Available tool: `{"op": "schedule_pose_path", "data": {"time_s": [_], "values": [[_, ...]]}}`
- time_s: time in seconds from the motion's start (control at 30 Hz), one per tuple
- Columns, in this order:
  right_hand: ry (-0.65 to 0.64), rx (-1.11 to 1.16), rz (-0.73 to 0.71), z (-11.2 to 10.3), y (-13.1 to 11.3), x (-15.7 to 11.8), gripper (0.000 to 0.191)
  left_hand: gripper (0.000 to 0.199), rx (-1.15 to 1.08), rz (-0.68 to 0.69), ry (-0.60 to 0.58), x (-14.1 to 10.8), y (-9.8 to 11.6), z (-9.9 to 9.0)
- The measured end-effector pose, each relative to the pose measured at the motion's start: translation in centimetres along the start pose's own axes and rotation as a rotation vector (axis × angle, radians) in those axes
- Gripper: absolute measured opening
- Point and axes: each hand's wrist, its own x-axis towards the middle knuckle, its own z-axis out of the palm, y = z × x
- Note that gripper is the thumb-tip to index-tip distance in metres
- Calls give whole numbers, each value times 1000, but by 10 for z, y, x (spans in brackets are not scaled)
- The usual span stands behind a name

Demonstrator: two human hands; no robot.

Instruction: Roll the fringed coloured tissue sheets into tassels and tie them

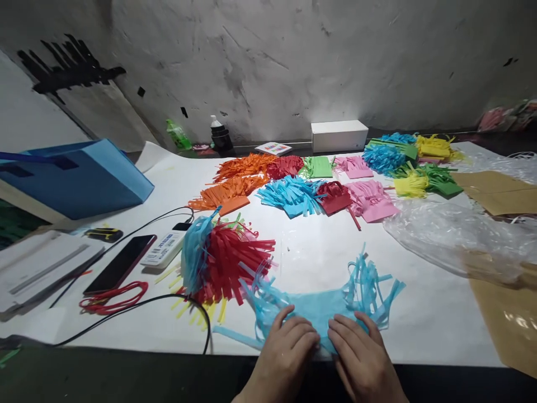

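A light blue fringed tissue paper sheet (321,307) lies at the table's front edge, with cut strips spreading from its left and right ends. My left hand (287,350) grips the near edge of the sheet, fingers curled over it. Close beside it, my right hand (361,350) holds the same edge in a similar way. What lies under my fingertips is hidden. To the left of the sheet rests a fringed tissue bundle (230,257), mostly red, with blue, yellow and green strips.
Folded fringed tissue pieces, including orange (226,196) and pink (371,198), lie farther back. On the left are a phone (121,264), a power bank (165,249), red cord (113,298), a black cable and a blue bag (84,179). Clear plastic (453,235) covers the right.
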Motion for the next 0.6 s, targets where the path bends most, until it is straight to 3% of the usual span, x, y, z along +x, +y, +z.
{"op": "schedule_pose_path", "data": {"time_s": [0.07,0.17,0.4,0.53,0.6], "values": [[-31,21,4,-11,6,3,22,23,-83,-74,29,-2,-5,9],[-44,67,106,-20,14,11,17,26,-111,-185,-12,-5,-12,9],[-26,-116,350,10,21,32,36,24,136,-439,-185,25,-22,8],[-13,-266,346,12,26,35,26,20,253,-501,-262,35,-27,12],[10,-234,251,8,26,32,19,20,276,-504,-289,36,-28,13]]}}
